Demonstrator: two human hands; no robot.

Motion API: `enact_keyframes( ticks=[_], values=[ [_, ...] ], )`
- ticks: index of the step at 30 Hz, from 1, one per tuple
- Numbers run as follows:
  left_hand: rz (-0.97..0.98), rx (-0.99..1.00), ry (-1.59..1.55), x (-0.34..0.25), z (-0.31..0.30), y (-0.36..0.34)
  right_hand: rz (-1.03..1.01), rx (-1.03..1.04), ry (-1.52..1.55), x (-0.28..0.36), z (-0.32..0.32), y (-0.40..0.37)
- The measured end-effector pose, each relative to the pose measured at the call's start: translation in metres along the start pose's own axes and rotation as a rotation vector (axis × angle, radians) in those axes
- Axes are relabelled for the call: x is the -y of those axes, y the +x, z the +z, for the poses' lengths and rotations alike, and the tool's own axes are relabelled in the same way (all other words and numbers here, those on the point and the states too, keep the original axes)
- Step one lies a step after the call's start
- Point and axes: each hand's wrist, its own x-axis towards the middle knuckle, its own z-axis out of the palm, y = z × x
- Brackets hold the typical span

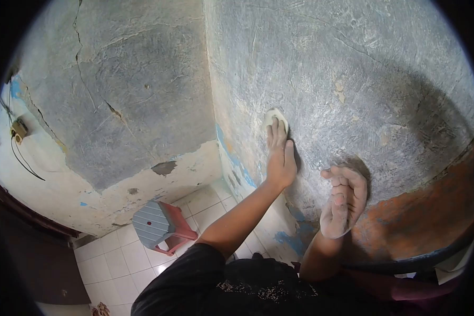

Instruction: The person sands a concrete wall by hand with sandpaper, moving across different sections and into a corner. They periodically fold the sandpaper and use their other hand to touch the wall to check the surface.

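My left hand (282, 164) reaches up to the grey, patchy wall (321, 89) near the room's corner. Its fingers lie over a pale, flat pad (275, 115) and press it against the wall surface. What the pad is made of cannot be made out. My right hand (345, 200), coated in pale dust, is raised in front of the same wall, lower and further right. Its palm side faces me, with the fingers loosely curled and nothing visible in them.
A stool (155, 224) with a grey top and red legs stands on the white tiled floor (124, 258). The left wall (142, 95) carries cracks and peeling paint. A socket (19, 130) with loose wires is at far left, above a dark panel (37, 253).
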Motion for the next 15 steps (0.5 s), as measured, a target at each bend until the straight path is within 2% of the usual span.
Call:
enact_keyframes(
  ticks=[1, 3, 4, 5, 7, 8, 11, 12, 15],
  values=[
    [0.000, 0.002, 0.005, -0.010, 0.002, -0.006, -0.027, 0.022, 0.018, 0.000, -0.001, 0.000],
    [0.437, 0.147, 0.131, -0.029, 0.012, -0.028, -0.035, 0.024, 0.033, -0.003, -0.003, 0.003],
    [0.447, 0.267, 0.061, -0.031, 0.009, -0.035, -0.034, 0.019, 0.040, -0.004, -0.004, 0.002],
    [0.439, 0.268, 0.062, -0.023, 0.012, -0.032, -0.026, 0.020, 0.040, -0.004, -0.006, 0.001],
    [0.195, 0.038, -0.102, 0.000, 0.017, -0.018, -0.047, 0.043, -0.015, -0.004, -0.011, 0.003],
    [0.195, 0.039, -0.100, -0.002, 0.019, -0.019, -0.045, 0.041, -0.014, -0.003, -0.013, 0.002],
    [0.352, 0.062, 0.152, -0.016, 0.025, -0.027, -0.031, 0.046, -0.004, -0.006, -0.014, 0.003],
    [0.417, 0.124, 0.049, -0.032, 0.019, -0.033, -0.039, 0.064, -0.018, -0.007, -0.014, 0.005],
    [0.334, 0.066, -0.027, -0.012, 0.017, -0.023, -0.032, 0.064, -0.025, -0.005, -0.013, 0.006]
  ],
)
